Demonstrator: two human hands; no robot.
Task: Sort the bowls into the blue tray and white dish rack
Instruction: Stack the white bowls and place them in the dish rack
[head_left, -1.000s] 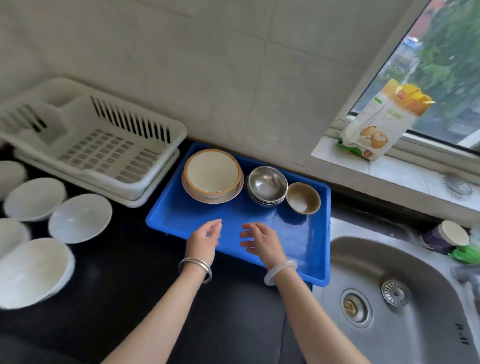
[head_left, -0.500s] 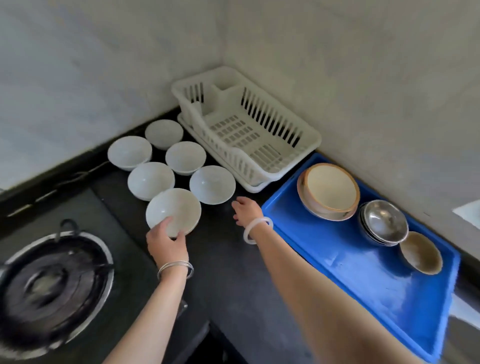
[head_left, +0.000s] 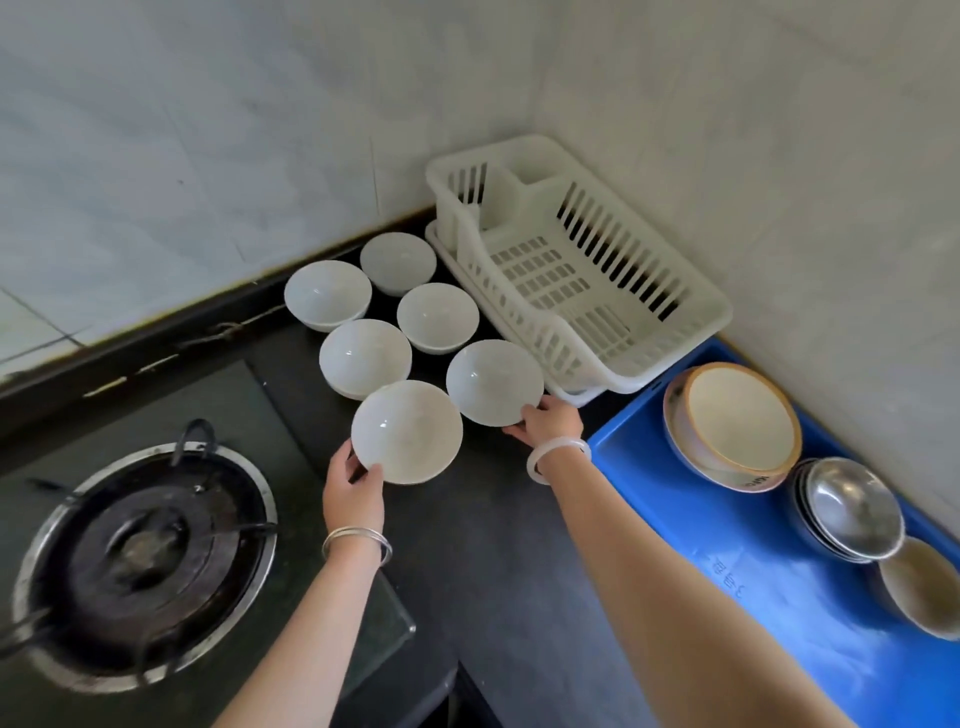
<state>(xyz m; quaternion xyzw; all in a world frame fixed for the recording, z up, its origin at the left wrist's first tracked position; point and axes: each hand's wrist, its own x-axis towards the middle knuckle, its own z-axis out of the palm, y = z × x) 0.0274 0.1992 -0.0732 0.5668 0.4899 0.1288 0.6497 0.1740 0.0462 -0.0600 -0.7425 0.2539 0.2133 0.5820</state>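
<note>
Fingers (head_left: 370, 475) of the left hand (head_left: 353, 493) curl around the near rim of one white bowl (head_left: 407, 431), gripping it. Fingers (head_left: 519, 432) of the right hand (head_left: 550, 423) clasp the near edge of a second white bowl (head_left: 494, 382).

On the dark worktop (head_left: 493, 545) a blue tray (head_left: 779, 613) lies to the right. It holds a large tan bowl (head_left: 737, 423), a nested stack of steel bowls (head_left: 852, 506) and one small brown bowl (head_left: 922, 584).

A white rack (head_left: 576, 260) sits in the corner, just beyond the tray, with nothing inside.

Six white bowls stand in a cluster left of the rack: the two being gripped and four others (head_left: 365, 356) behind them.

A gas burner (head_left: 140, 561) sits at the far left.
</note>
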